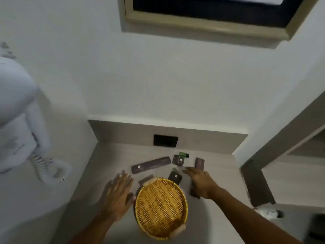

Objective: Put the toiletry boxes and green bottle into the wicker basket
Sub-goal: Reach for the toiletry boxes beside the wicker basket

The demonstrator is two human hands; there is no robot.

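A round yellow wicker basket sits on the grey counter with nothing inside. Behind it lie several dark toiletry boxes: a long one, a small square one, an upright narrow one, one at the basket's far rim and another partly under my right hand. The green bottle lies behind the square box. My left hand hovers flat, fingers spread, left of the basket. My right hand reaches over the boxes, fingers apart, holding nothing.
A white wall-mounted hair dryer with a coiled cord hangs at left. A black socket sits in the backsplash. A framed mirror hangs above. A grey shelf edge stands at right.
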